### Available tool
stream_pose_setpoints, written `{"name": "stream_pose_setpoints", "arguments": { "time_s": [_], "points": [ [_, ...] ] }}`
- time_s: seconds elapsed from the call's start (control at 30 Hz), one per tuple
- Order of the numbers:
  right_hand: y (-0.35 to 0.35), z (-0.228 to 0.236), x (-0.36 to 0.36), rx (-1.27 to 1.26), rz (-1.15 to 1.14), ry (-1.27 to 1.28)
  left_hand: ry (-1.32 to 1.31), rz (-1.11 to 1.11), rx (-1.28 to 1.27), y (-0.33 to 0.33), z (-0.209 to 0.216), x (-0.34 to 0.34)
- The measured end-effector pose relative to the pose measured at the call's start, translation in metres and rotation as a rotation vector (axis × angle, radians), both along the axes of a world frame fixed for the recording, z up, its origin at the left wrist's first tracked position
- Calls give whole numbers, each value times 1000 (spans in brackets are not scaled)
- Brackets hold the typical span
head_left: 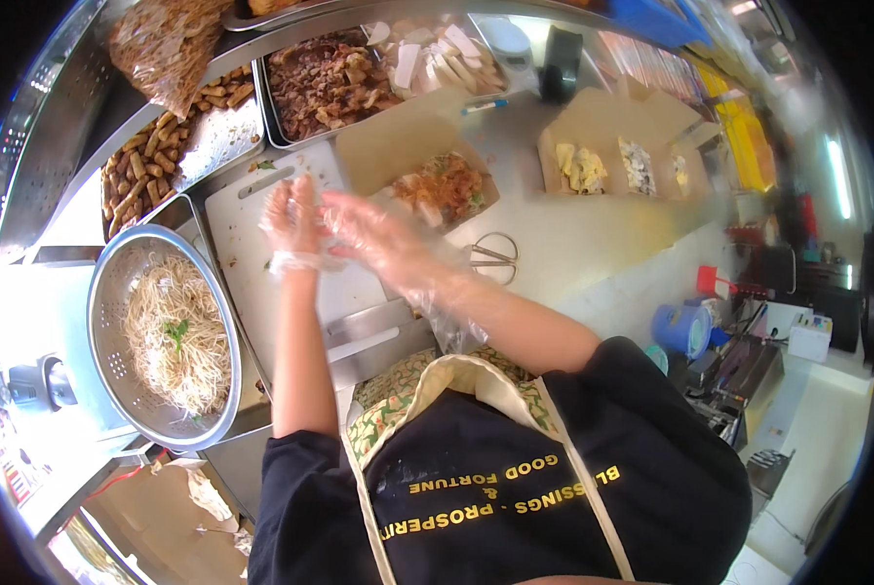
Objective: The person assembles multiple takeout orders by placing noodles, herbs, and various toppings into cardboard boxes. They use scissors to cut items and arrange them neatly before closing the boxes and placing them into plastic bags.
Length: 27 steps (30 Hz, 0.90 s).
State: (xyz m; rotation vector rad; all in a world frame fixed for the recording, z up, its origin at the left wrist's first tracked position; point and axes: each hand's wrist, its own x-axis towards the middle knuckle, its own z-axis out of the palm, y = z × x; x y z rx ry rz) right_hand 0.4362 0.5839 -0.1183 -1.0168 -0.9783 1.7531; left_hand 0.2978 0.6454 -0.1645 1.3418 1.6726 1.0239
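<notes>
Both hands wear clear plastic gloves and meet above a white cutting board [234, 219]. My left hand [295, 219] points away from me, fingers stretched out and nothing visible in it. From the right, my right hand [378, 229] reaches across to it, fingers apart at the left hand's glove; whether they touch is hard to tell. Just beyond my right hand, an open cardboard takeaway box [373, 146] holds shredded, reddish-brown food [442, 185]. Metal scissors [495, 255] lie right of my right wrist. Near my apron is a broad metal piece [369, 341] with a pale bar.
A perforated colander [98, 336] of bean sprouts [178, 336] stands at left. Beyond the board are trays of brown sticks [144, 175], chopped meat [325, 83] and white slices [446, 58]. Open boxes [554, 146] with pale food sit at right; a marker [485, 106] lies nearby.
</notes>
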Motion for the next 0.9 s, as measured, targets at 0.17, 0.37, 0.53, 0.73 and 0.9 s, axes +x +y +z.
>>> {"name": "stream_pose_setpoints", "arguments": {
  "time_s": [0.17,0.37,0.53,0.73,0.9],
  "points": [
    [-55,-31,-12,-65,17,314,504,28,-390,87,45,-75],
    [-51,-19,5,-35,474,-333,919,84,267,74,64,-78],
    [-14,8,-27,866,-185,-599,-105,303,296,17,37,-16],
    [18,5,-43,860,-203,-696,-818,161,47,-44,48,3],
    [65,-13,-53,1063,-308,-985,-976,45,189,-66,32,10]
  ]
}}
